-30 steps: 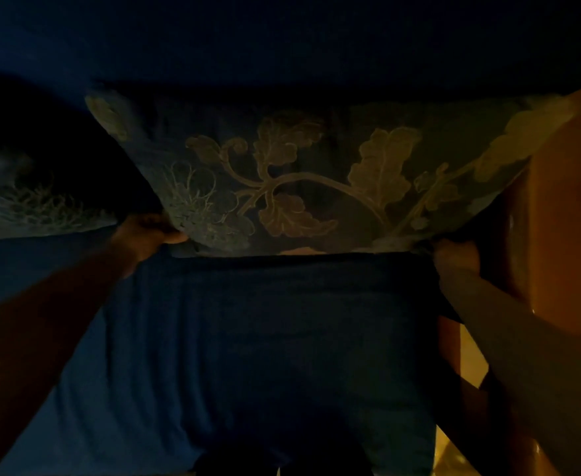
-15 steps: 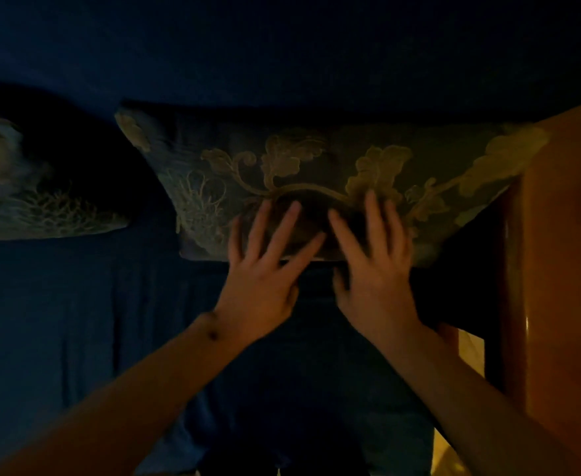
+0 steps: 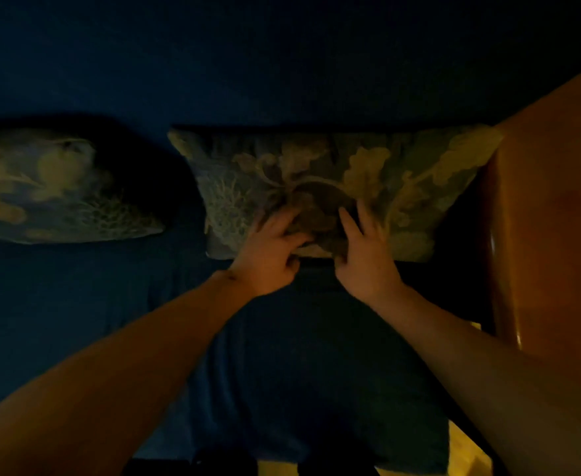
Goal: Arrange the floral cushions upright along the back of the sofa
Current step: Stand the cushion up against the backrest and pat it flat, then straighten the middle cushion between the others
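Note:
A floral cushion (image 3: pixel 419 180) with a leaf-and-vine print stands against the dark blue sofa back (image 3: pixel 282 63), at the right end by the wooden armrest. My left hand (image 3: pixel 268 249) and my right hand (image 3: pixel 364 249) press into the middle of its lower front, fingers spread and dug into the fabric, which dents between them. A second floral cushion (image 3: pixel 52 190) leans against the sofa back at the left, partly cut off by the frame edge. The room is very dim.
The blue sofa seat (image 3: pixel 76 321) stretches in front of both cushions. A wooden armrest or side panel (image 3: pixel 550 218) rises at the right. A strip of yellow floor (image 3: pixel 467 455) shows at the bottom right.
A second ago my hands gripped the cushion's lower corners. They then moved to its middle, and now press deeper, denting the fabric. The cushion sits more upright against the back.

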